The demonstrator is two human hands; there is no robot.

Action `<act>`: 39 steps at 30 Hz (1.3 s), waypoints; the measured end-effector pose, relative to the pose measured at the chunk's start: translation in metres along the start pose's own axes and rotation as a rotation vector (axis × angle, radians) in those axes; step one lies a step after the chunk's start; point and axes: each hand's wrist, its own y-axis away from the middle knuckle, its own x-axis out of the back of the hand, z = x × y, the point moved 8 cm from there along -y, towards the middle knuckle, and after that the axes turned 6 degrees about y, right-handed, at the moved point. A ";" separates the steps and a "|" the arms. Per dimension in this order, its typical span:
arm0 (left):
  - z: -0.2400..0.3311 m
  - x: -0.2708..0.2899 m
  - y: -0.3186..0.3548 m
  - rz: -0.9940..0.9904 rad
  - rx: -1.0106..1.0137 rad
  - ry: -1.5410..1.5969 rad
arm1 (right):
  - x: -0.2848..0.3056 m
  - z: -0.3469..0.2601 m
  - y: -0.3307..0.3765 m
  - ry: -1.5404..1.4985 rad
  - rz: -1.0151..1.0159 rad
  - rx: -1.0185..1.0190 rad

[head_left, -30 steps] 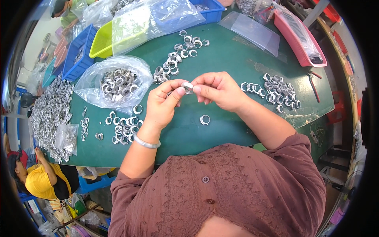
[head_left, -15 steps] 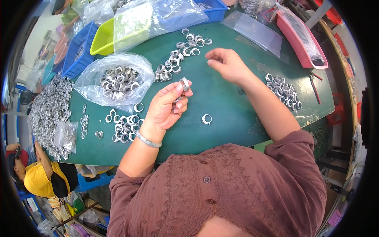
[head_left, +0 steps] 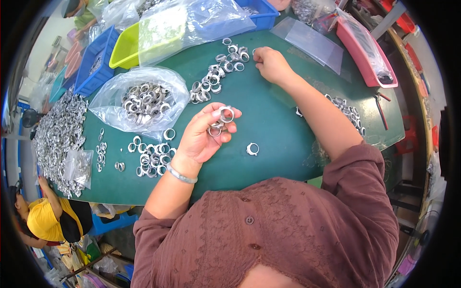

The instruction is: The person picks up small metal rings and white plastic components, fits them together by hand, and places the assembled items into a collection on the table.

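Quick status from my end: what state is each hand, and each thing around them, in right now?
Left hand: closed on metal rings
Right hand: fingers bent, fingertips at another ring; lifted or not, unclear
Lone ring: resting on the table
Clear bag: spread wide, rings heaped in its middle
Green bin: partly covered by plastic
Plastic sheets: flat, overlapping

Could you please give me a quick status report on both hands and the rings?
Left hand holding metal rings. Right hand at another ring, grip unclear. Right forearm partly hiding the right-side ring pile.
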 end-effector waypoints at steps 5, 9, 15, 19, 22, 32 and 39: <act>-0.007 0.004 -0.002 -0.033 0.063 0.151 | 0.014 0.012 -0.002 -0.070 0.138 -0.096; -0.008 0.012 -0.002 0.056 0.059 0.015 | 0.012 0.018 -0.010 0.035 0.084 -0.150; -0.005 0.011 -0.002 0.080 0.048 0.099 | 0.012 0.018 -0.014 -0.086 -0.024 -0.118; 0.004 0.017 -0.001 0.227 -0.076 -0.056 | 0.012 -0.026 0.028 -1.024 -0.279 -0.142; 0.009 0.018 -0.003 0.241 -0.125 -0.150 | 0.016 -0.060 0.056 -1.241 -0.329 -0.011; 0.038 -0.047 0.020 0.123 -0.894 -1.379 | 0.017 -0.098 0.089 -1.360 -0.330 0.091; 0.040 -0.041 0.020 0.164 -0.879 -1.415 | 0.013 -0.100 0.098 -1.381 -0.416 0.031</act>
